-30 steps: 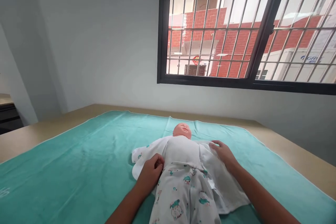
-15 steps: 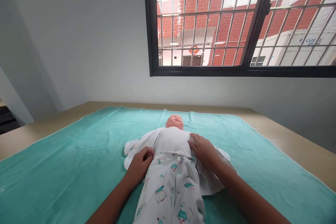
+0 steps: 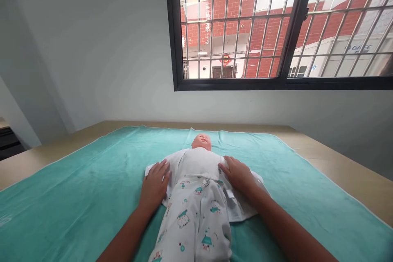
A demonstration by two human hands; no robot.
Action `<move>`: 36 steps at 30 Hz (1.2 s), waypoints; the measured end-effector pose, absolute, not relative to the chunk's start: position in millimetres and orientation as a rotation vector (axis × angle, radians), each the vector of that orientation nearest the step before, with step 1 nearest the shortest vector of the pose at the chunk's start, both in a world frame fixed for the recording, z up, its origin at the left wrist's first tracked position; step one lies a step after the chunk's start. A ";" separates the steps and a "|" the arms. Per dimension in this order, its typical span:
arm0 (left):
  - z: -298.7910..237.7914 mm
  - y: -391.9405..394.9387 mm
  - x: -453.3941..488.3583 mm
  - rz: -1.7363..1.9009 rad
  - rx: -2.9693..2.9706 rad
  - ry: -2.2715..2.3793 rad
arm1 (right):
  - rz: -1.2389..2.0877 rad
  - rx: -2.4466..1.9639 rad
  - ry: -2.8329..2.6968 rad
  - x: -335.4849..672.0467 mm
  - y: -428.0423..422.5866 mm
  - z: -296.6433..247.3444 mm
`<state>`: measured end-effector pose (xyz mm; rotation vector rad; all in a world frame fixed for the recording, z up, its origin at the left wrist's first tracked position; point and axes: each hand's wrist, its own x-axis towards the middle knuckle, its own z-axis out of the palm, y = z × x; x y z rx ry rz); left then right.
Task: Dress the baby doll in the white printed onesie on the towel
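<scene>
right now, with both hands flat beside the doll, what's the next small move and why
Probably pinch the white flap under the right hand and draw it across the chest of the doll. The flap lies spread open on the teal towel, and the left hand presses the opposite side flat, steadying things.

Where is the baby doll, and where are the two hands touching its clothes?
doll (image 3: 202, 141), head camera view, on its head.
left hand (image 3: 155, 184), head camera view, on the back of the hand.
right hand (image 3: 238, 174), head camera view, on the back of the hand.
</scene>
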<state>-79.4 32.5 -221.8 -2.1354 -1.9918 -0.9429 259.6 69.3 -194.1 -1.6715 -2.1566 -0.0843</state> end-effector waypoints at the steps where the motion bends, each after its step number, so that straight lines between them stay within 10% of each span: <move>1: -220.4 32.0 -77.7 -0.868 -2.086 -2.018 | -0.056 -1.642 -2.173 262.3 69.6 -193.2; 21: -207.7 107.4 -99.2 -0.955 -1.889 -2.387 | -0.454 -1.497 -2.146 274.3 83.6 -203.6; 36: -182.4 57.4 -36.5 -1.799 -2.509 -1.784 | 0.381 -1.133 -1.965 226.4 40.1 -172.7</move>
